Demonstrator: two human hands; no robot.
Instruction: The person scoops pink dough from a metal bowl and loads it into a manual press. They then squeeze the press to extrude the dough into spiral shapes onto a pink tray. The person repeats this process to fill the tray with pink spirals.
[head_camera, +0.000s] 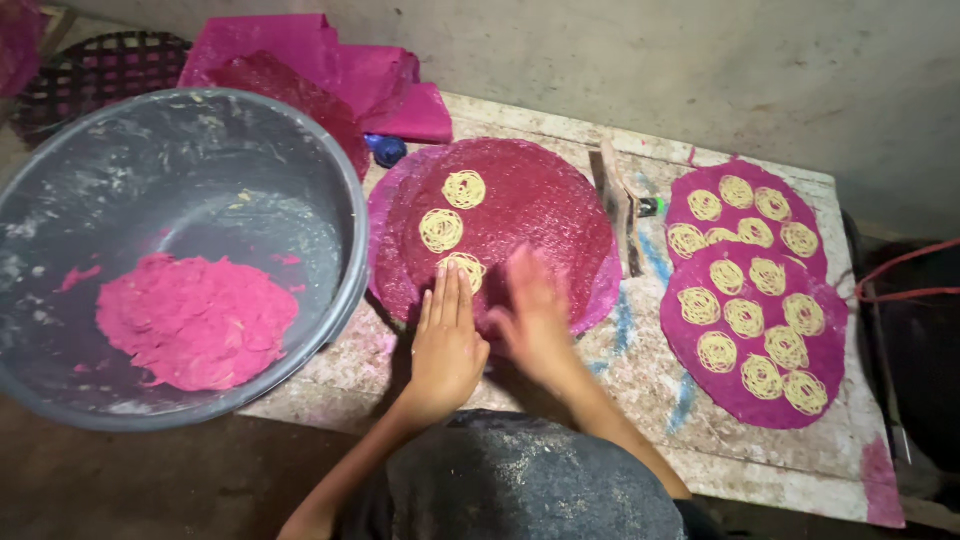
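On the round magenta sheet, left hand lies flat beside blurred right hand.

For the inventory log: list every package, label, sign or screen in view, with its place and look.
None can be made out in this view: no package, label, sign or screen.
The nearest candidates are unmarked: folded pink sheets at the far edge of the table, and a small blue thing beside them, too small to identify.

Basin left of round mat (coils on it), table beneath
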